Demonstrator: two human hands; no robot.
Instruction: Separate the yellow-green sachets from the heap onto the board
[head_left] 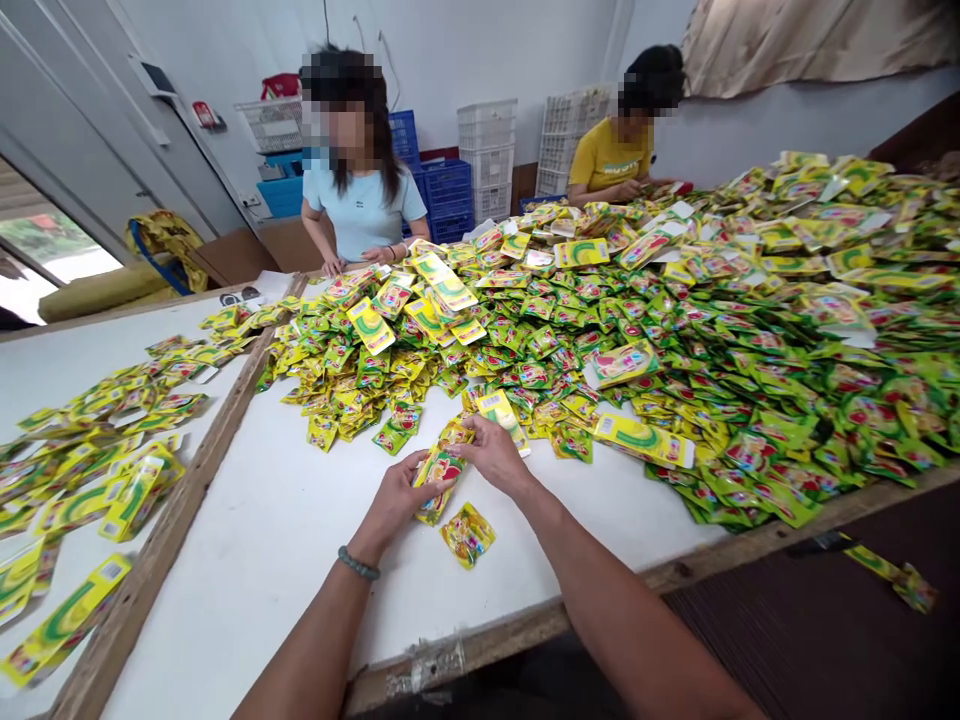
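Just above the white tabletop (292, 530), a yellow packet (436, 472) with green and red print is held tilted between both hands. My left hand (401, 495), with a beaded bracelet on its wrist, grips the packet's lower left side, thumb on top. The fingers of my right hand (495, 455) are closed at its upper right end. Below the packet, a small shiny yellow sachet (469, 535) lies flat on the table. A yellow and white flat carton (501, 415) sits right behind my right hand, partly covered by it.
A large heap of green and yellow sachets (697, 350) spreads across the back and right. A wooden strip (191, 480) divides off more yellow packs (75, 510) at left. Two people sit beyond the heap. Stacked crates (487, 150) stand by the wall.
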